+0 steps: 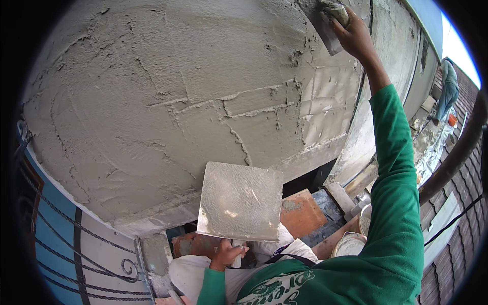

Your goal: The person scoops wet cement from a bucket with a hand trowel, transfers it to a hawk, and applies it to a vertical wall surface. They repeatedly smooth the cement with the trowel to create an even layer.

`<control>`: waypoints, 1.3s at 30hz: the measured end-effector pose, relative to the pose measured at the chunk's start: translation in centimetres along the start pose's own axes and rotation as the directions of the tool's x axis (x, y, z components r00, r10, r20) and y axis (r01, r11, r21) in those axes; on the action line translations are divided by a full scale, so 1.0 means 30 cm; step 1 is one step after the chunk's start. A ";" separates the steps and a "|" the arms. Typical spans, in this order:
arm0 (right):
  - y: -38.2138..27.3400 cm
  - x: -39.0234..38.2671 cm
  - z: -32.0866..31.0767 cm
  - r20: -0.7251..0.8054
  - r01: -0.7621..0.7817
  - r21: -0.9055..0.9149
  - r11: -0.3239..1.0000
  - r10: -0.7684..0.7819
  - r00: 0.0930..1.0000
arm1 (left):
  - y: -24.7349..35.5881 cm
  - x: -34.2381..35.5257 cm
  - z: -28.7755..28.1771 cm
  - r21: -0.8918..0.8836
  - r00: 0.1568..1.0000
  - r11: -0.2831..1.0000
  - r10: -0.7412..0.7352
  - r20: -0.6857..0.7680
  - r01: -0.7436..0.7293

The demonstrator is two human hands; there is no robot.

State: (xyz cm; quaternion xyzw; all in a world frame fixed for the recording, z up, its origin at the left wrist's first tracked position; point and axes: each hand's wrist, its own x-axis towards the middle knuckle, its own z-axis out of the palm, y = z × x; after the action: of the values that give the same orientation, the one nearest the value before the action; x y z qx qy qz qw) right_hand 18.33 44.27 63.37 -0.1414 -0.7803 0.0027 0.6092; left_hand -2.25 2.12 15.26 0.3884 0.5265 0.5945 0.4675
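Observation:
My right hand [354, 36] is raised high at the upper right, its fingers wrapped round the handle of a plastering trowel [328, 39]. The trowel's metal blade lies against the wall [152, 96], which is coated in grey mortar with ridges and cracks. Below it, a patch of bare blockwork [328, 96] shows. Low in the middle, my left hand [226, 255] grips the handle under a square plasterer's hawk [241, 201]. A thin wet film covers the hawk's plate, with no heap of mortar on it.
Twisted metal railings [86, 229] run along the lower left. Beneath me are reddish boards [303, 212] and buckets [349, 245] beside my right side. A dark pole [452, 157] crosses at the right, over roof tiles [457, 190]. Another person [448, 89] stands far off at the right.

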 end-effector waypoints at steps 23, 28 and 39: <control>1.827 -2.346 -1.247 -0.019 -0.245 -0.969 0.025 0.985 0.174 | -0.471 0.876 0.684 0.063 0.913 0.912 -0.407 0.013 0.405; 1.919 -2.455 -1.188 -0.092 -0.227 -0.973 -0.045 0.976 0.198 | -0.557 0.911 0.767 0.096 0.890 0.891 -0.451 0.071 0.444; 1.292 -2.435 -1.043 0.315 -0.100 -0.947 0.306 0.944 -0.096 | -0.681 0.986 0.870 0.034 0.891 0.894 -0.447 0.081 0.446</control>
State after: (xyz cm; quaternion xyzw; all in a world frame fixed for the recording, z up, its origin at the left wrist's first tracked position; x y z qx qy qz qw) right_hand 72.43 59.86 -4.80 -0.6615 -0.7282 0.0803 -0.1602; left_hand 17.94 37.70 -2.10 0.2858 0.5851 0.4500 0.6112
